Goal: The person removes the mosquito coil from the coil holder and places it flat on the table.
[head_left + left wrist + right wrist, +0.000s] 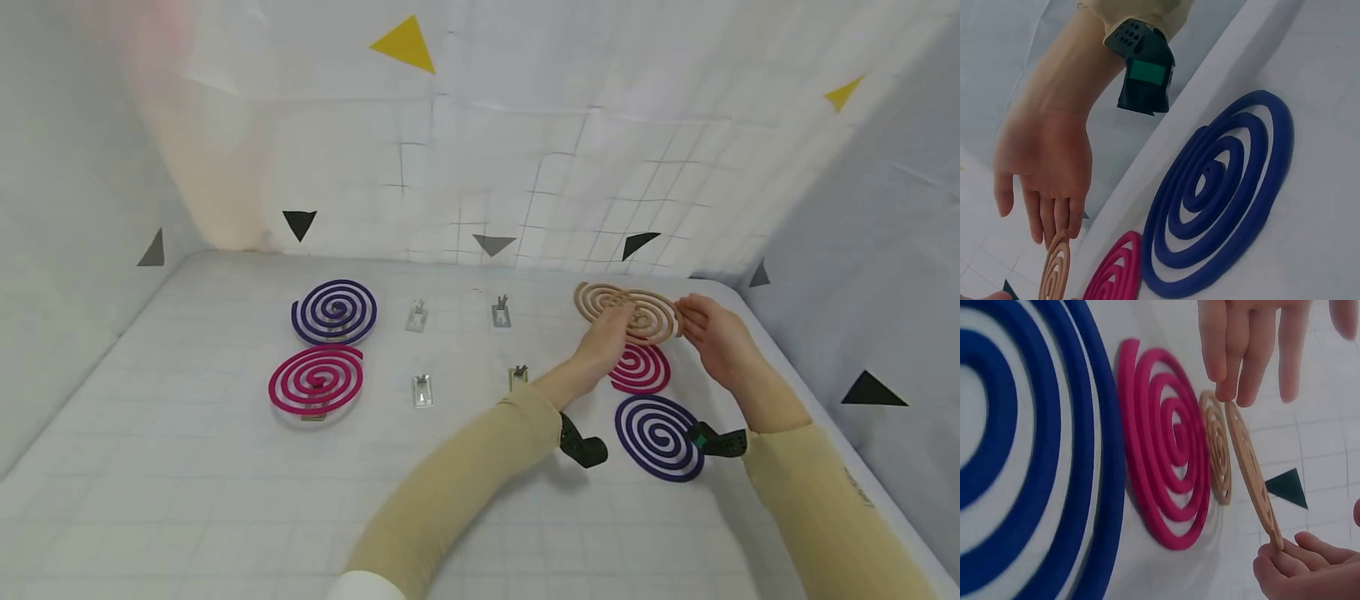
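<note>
A tan mosquito coil (651,317) is held tilted above the table between my two hands at the right rear. Fingers of my left hand (606,337) curl at its left edge; in the right wrist view that left hand (1310,569) has the coil's lower tip between its fingers. Nearly straight, the fingertips of my right hand (716,337) touch the opposite edge, and the thumb of this right hand (1047,156) stands apart in the left wrist view. Behind lies a second tan coil (592,298). Nearer me are a pink coil (651,379) and a dark blue coil (660,437).
Several small metal coil stands (422,390) are spaced over the middle of the white table (225,500). At the left, another blue coil (337,310) and another pink coil (315,379) sit raised on stands. White sheeting with triangle markers (300,223) encloses the back and sides.
</note>
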### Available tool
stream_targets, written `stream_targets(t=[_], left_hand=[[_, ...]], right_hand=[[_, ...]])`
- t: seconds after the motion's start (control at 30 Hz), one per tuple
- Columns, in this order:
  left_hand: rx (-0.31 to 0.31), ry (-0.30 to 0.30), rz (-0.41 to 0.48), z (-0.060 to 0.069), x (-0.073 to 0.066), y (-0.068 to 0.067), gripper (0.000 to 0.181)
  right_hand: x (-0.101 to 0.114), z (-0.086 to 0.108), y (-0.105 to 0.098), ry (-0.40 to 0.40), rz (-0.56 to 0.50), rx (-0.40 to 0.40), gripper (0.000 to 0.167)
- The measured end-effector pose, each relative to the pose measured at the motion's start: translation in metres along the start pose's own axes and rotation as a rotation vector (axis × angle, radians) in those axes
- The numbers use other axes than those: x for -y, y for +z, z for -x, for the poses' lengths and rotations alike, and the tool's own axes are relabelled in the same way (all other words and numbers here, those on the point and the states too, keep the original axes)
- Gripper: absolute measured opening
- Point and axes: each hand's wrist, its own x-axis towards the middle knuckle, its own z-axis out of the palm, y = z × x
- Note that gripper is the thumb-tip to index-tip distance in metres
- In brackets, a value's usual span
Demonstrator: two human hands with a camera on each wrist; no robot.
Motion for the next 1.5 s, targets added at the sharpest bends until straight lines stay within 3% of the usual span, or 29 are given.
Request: stream_targets(t=[0.13, 0.37, 0.53, 0.63, 0.87, 1.1, 1.33, 1.5], left_hand=[[-0.013, -0.017, 0.019, -0.006, 0.004, 0.007, 0.057], [0.024, -0.011, 0.005, -0.013, 0.005, 0.021, 0.062], [0.002, -0.035, 0.024, -0.018, 0.003, 0.034, 0.066], [-0.01, -0.062, 0.063, -0.022, 0.0, 0.042, 0.062], [-0.007, -0.07, 0.15, -0.034, -0.003, 0.055, 0.055], [-0.019, -0.101, 0.177, -0.039, -0.006, 0.065, 0.054], [0.023, -0.138, 0.169, -0.043, -0.006, 0.063, 0.056], [-0.009, -0.13, 0.191, -0.047, -0.005, 0.067, 0.057]], right_hand=[[-0.003, -0.005, -0.008, 0.029, -0.004, -0.015, 0.079], [-0.005, -0.013, -0.03, 0.033, 0.063, 0.005, 0.082], [-0.004, -0.018, -0.046, 0.061, 0.106, 0.024, 0.084], [-0.004, -0.02, -0.054, 0.074, 0.134, 0.028, 0.084], [-0.01, -0.026, -0.069, 0.15, 0.086, -0.014, 0.088], [-0.01, -0.031, -0.074, 0.139, 0.092, -0.063, 0.082], [-0.012, -0.044, -0.073, 0.144, 0.091, -0.117, 0.083], [-0.016, -0.052, -0.073, 0.164, 0.089, -0.149, 0.079]])
